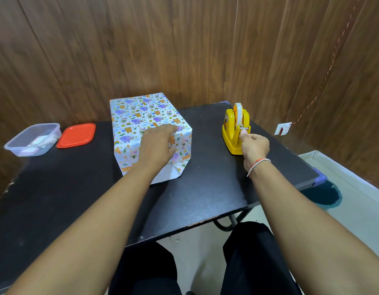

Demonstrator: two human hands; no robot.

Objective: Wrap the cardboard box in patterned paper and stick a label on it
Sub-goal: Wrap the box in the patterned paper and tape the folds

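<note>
The left hand (157, 143) lies flat, fingers straight, pressing on the near face of the box (150, 124), which is covered in white paper (139, 111) printed with small cartoon animals. Under that hand's wrist a white flap of the paper sticks out onto the black table (195, 199), not yet folded up. The box stands near the middle of the table, well to the left of the right hand (253, 149). The right hand is curled, thumb and forefinger pinching the end of the tape at the cutter of a yellow tape dispenser (235, 129), which sits just beyond its fingertips; a thread band circles that wrist. Well to the left of the left hand, past the box, a red lid (76, 135) lies flat on the table, and just beyond it stands a clear plastic tub (33, 139) with some pale paper pieces inside, too small to tell apart.
</note>
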